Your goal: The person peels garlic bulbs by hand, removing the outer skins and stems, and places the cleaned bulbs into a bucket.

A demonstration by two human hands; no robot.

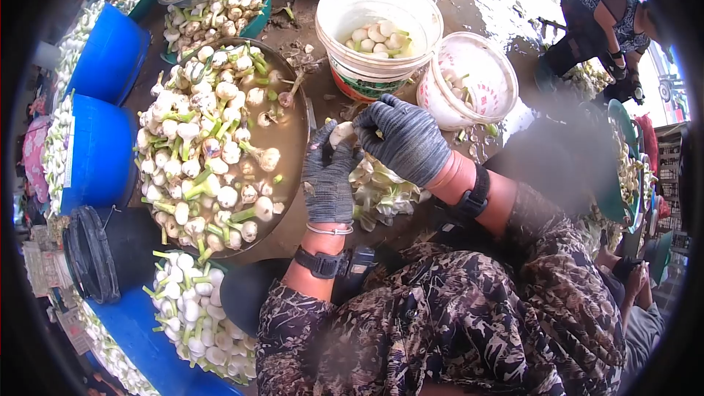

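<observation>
Between the fingers of my gloved left hand (pixel 328 185) is a pale garlic bulb (pixel 342 133). My right hand (pixel 411 141), in a matching grey glove, is closed right beside the bulb, its fingers curled; a small pale bit shows among them, but I cannot make out what it is. Below the hands lies a heap of pale peeled-off skins (pixel 383 194). At left, a wide round basin (pixel 299 169) holds muddy water and many garlic bulbs (pixel 192 139) with cut green stems.
A white bucket (pixel 334 11) with bulbs in water stands ahead, with a smaller white tub (pixel 506 95) at its right. Blue tubs (pixel 103 150) of garlic and a black bucket (pixel 121 249) line the left. Another person (pixel 605 26) bends over at the upper right.
</observation>
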